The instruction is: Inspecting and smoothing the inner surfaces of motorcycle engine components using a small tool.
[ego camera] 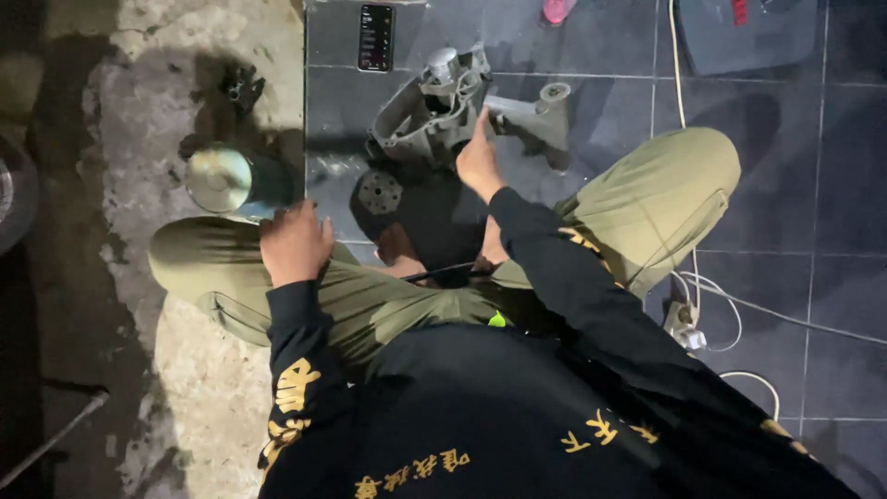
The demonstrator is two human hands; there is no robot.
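Resting on the knee, left hand (pixel 294 242) lies loosely curled, empty; right hand (pixel 479 159) touches the grey casting (pixel 434 115), fingers hidden.

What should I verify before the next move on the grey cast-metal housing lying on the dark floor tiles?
1. Right hand on the grey cast-metal housing: ok, touching its edge.
2. Left hand free: ok, it rests on the olive-trousered knee, holding nothing.
3. Housing resting flat: cannot tell.
4. Round perforated metal disc within reach: ok, beside the housing.
5. Shiny metal can apart from the housing: ok.
6. White cable off the housing: ok, lying to its side.
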